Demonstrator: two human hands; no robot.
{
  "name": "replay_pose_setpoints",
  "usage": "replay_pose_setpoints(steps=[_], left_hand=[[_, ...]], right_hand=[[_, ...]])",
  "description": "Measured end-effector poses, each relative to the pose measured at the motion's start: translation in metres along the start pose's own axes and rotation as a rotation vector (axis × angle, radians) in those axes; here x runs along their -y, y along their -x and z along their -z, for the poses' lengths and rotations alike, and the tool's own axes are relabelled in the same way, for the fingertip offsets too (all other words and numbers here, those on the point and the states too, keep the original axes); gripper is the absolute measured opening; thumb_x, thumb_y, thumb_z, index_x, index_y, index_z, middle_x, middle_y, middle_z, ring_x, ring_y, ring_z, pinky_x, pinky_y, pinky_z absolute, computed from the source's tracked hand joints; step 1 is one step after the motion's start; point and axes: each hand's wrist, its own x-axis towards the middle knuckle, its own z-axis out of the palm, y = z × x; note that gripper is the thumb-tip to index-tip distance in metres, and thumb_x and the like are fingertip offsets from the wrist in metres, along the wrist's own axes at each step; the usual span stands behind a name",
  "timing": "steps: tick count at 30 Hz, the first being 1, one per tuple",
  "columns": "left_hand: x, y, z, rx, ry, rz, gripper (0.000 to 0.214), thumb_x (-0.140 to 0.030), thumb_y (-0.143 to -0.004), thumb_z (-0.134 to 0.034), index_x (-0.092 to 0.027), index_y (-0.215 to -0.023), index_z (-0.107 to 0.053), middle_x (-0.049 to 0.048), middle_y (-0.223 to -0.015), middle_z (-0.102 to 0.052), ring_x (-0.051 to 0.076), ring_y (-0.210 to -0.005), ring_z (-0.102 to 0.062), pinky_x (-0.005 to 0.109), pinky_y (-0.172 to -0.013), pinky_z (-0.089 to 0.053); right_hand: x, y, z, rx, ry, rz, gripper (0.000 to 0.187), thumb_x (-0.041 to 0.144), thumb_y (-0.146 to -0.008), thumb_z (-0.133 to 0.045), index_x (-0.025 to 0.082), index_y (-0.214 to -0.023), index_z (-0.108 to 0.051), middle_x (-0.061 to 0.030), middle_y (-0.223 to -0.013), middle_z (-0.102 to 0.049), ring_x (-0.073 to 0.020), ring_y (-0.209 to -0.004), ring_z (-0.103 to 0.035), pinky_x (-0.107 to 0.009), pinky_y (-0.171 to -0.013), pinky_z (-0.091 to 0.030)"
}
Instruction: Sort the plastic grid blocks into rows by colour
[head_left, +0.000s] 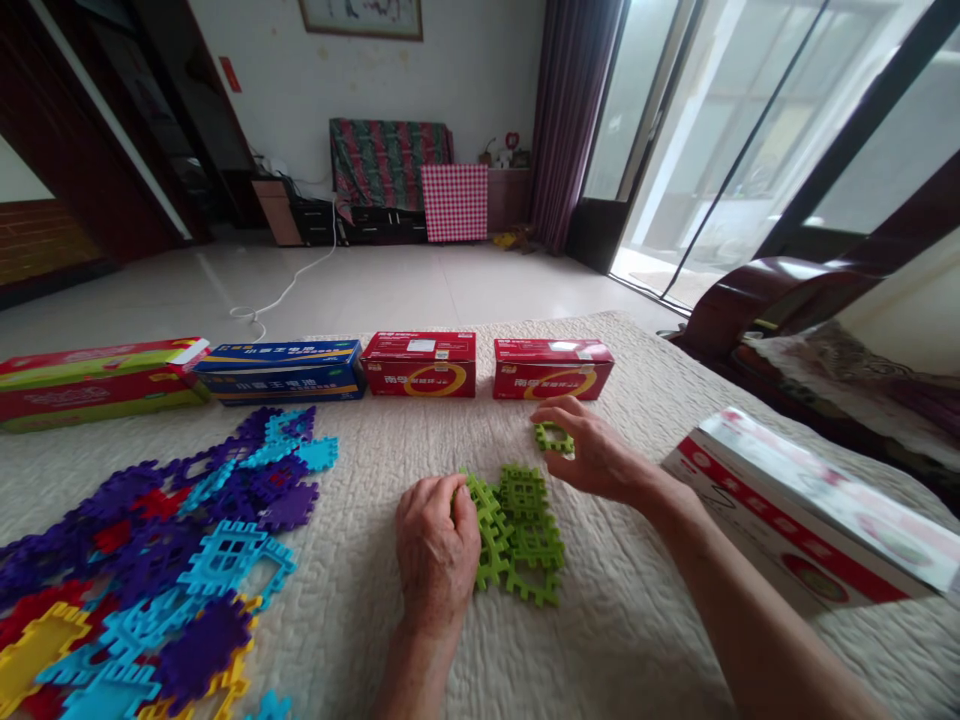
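My left hand (439, 535) rests on the cloth with its fingers curled against the left edge of a cluster of green interlocking plastic tiles (532, 540). Its fingertips are partly hidden where they meet the tiles. Beyond the cluster, in front of the right red box, my right hand (589, 450) has thumb and fingers around a single green interlocking tile (553, 437) with an open middle. That tile is apart from the others. Some cluster tiles have a window-like grid, and at least one is an open frame.
A heap of purple, blue, red and yellow tiles (150, 560) spreads at left. Along the back stand a green-and-red box (105, 385), a blue box (285, 375) and two red boxes (420, 365). A white-and-red carton (810, 520) lies at right on the quilted cloth (337, 640).
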Motion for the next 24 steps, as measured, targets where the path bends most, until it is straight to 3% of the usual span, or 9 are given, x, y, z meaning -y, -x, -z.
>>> replay_pose_setpoints(steps=[4, 8, 12, 17, 20, 24], left_hand=[[-0.001, 0.001, 0.001, -0.005, 0.002, 0.010, 0.018, -0.018, -0.088, -0.049, -0.017, -0.089, -0.067, 0.0064, -0.087, -0.069, 0.022, -0.085, -0.061, 0.037, -0.081, -0.047], [-0.001, 0.001, 0.001, -0.009, -0.004, 0.008, 0.018, -0.018, -0.087, -0.049, -0.018, -0.088, -0.068, 0.0059, -0.086, -0.069, 0.022, -0.084, -0.061, 0.037, -0.081, -0.047], [-0.002, 0.000, 0.000, -0.008, -0.008, 0.003, 0.018, -0.018, -0.087, -0.049, -0.018, -0.088, -0.068, 0.0060, -0.086, -0.069, 0.022, -0.084, -0.061, 0.037, -0.080, -0.047], [-0.001, 0.000, 0.000, -0.008, -0.021, -0.005, 0.018, -0.019, -0.087, -0.049, -0.018, -0.088, -0.067, 0.0061, -0.087, -0.070, 0.022, -0.085, -0.062, 0.037, -0.080, -0.047], [0.000, 0.001, -0.001, -0.008, -0.022, -0.006, 0.019, -0.019, -0.087, -0.049, -0.018, -0.089, -0.067, 0.0059, -0.087, -0.070, 0.022, -0.085, -0.062, 0.037, -0.080, -0.047], [0.001, 0.001, -0.001, -0.009, -0.021, -0.002, 0.019, -0.020, -0.087, -0.049, -0.018, -0.088, -0.067, 0.0058, -0.088, -0.070, 0.022, -0.085, -0.062, 0.037, -0.080, -0.047]], right_hand=[[0.030, 0.012, 0.007, 0.204, -0.126, 0.065, 0.039, 0.018, -0.071, -0.065, 0.021, -0.110, -0.059, -0.0073, -0.115, -0.059, -0.0200, -0.104, -0.057, -0.036, -0.093, -0.046], [0.039, 0.022, -0.001, 0.250, -0.109, 0.007, 0.041, 0.013, -0.067, -0.066, 0.018, -0.108, -0.060, -0.0080, -0.107, -0.059, -0.0204, -0.096, -0.058, -0.035, -0.086, -0.048], [0.035, 0.025, -0.002, 0.239, -0.142, 0.034, 0.030, 0.013, -0.073, -0.061, 0.019, -0.103, -0.061, -0.0071, -0.105, -0.060, -0.0183, -0.094, -0.057, -0.033, -0.085, -0.046], [0.026, 0.024, 0.016, 0.208, -0.181, -0.050, 0.019, 0.026, -0.089, -0.049, 0.019, -0.101, -0.062, -0.0047, -0.092, -0.062, -0.0150, -0.079, -0.058, -0.028, -0.072, -0.044], [0.020, 0.023, 0.025, 0.190, -0.159, -0.139, 0.030, 0.032, -0.094, -0.037, 0.018, -0.082, -0.060, -0.0019, -0.075, -0.059, -0.0131, -0.066, -0.053, -0.027, -0.064, -0.041], [0.010, 0.026, 0.031, 0.322, -0.062, -0.291, 0.036, 0.032, -0.093, -0.034, 0.019, -0.063, -0.050, 0.0014, -0.059, -0.053, -0.0110, -0.054, -0.045, -0.025, -0.053, -0.035]])
